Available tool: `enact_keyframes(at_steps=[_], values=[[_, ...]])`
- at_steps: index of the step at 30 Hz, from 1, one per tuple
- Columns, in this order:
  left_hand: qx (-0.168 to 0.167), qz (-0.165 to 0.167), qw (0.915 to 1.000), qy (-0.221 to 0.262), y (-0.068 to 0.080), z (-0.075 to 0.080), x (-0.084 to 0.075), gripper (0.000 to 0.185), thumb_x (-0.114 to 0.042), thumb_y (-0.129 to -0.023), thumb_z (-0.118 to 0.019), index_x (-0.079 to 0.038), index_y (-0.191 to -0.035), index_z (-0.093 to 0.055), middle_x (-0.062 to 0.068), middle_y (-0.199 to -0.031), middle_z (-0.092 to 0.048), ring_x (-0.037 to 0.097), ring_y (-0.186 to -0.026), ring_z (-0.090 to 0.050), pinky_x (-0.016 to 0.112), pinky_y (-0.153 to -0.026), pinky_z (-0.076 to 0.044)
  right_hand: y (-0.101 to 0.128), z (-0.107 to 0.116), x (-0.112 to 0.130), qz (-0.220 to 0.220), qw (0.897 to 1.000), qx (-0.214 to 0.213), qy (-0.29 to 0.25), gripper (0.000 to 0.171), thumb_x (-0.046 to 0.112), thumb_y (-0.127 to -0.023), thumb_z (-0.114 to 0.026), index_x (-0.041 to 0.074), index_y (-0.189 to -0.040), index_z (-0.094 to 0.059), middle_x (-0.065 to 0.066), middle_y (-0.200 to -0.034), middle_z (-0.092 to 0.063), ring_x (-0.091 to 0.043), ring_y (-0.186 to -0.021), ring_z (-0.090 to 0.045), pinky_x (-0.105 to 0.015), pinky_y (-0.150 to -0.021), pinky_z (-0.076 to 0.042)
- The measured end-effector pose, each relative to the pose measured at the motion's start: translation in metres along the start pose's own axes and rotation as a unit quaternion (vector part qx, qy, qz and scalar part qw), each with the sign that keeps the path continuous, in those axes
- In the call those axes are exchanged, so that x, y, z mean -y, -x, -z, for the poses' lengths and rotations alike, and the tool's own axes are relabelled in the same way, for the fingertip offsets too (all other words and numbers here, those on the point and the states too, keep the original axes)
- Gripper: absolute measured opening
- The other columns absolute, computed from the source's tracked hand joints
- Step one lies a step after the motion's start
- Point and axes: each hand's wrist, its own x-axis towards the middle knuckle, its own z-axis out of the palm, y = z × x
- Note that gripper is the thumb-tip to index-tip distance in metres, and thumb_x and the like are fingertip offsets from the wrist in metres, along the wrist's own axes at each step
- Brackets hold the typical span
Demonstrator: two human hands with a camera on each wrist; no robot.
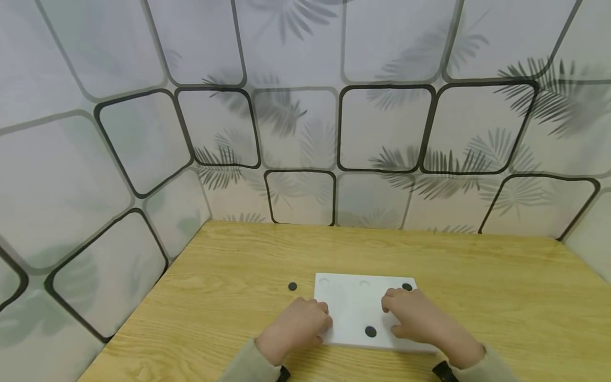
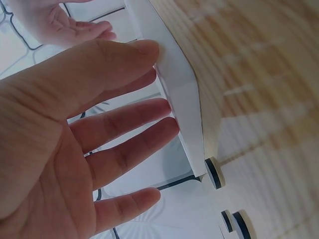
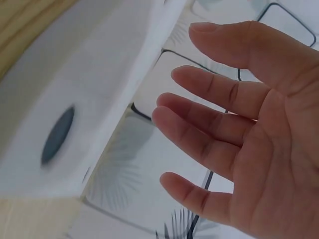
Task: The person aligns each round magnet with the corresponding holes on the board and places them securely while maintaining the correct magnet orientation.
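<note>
A white rectangular board (image 1: 348,305) lies on the wooden table, with faint round recesses along its far side. One black disc (image 1: 371,331) sits near its front edge and another black disc (image 1: 407,287) at its far right corner. At the board's left end is my left hand (image 1: 298,324), thumb and fingertips right at the edge, fingers loosely extended in the left wrist view. My right hand (image 1: 415,317) hovers over the board's right part. Its fingers are relaxed and apart with nothing between them, and a black disc (image 3: 57,134) shows on the board beyond them.
A loose black disc (image 1: 293,286) lies on the table (image 1: 229,297) left of the board. More black discs (image 2: 213,173) show beside the board in the left wrist view. A patterned wall covering (image 1: 300,196) encloses the table's back and sides.
</note>
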Motion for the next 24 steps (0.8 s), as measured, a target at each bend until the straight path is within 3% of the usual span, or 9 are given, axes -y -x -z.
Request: enact_keyframes(at_steps=[7, 16, 24], values=[[-0.015, -0.004, 0.9997, -0.018, 0.000, 0.000, -0.001, 0.013, -0.027, -0.066, -0.074, -0.026, -0.075, -0.066, -0.011, -0.067, -0.047, 0.006, -0.058, -0.043, 0.025, -0.053, -0.034, 0.016, 0.007, -0.015, -0.030, 0.999, 0.013, -0.018, 0.022, 0.010, -0.065, -0.074, 0.009, -0.081, -0.059, 0.003, -0.078, -0.051, -0.014, -0.066, -0.049, -0.037, -0.058, -0.041], [-0.010, -0.004, 0.9999, -0.001, -0.001, -0.001, 0.001, 0.014, -0.027, -0.067, -0.075, -0.025, -0.078, -0.067, -0.011, -0.068, -0.049, 0.005, -0.057, -0.043, 0.024, -0.051, -0.033, 0.017, 0.010, -0.020, -0.047, 0.997, 0.042, -0.040, 0.021, 0.007, -0.066, -0.071, 0.008, -0.084, -0.060, 0.001, -0.081, -0.052, -0.014, -0.064, -0.047, -0.034, -0.058, -0.041], [0.007, -0.004, 0.9999, 0.013, -0.002, 0.000, 0.001, 0.014, -0.028, -0.068, -0.075, -0.026, -0.079, -0.067, -0.011, -0.070, -0.049, 0.005, -0.057, -0.042, 0.023, -0.052, -0.034, 0.021, 0.004, -0.021, -0.039, 0.996, 0.059, -0.056, 0.032, 0.005, -0.062, -0.072, 0.003, -0.091, -0.060, -0.001, -0.092, -0.056, -0.018, -0.077, -0.052, -0.037, -0.071, -0.043]])
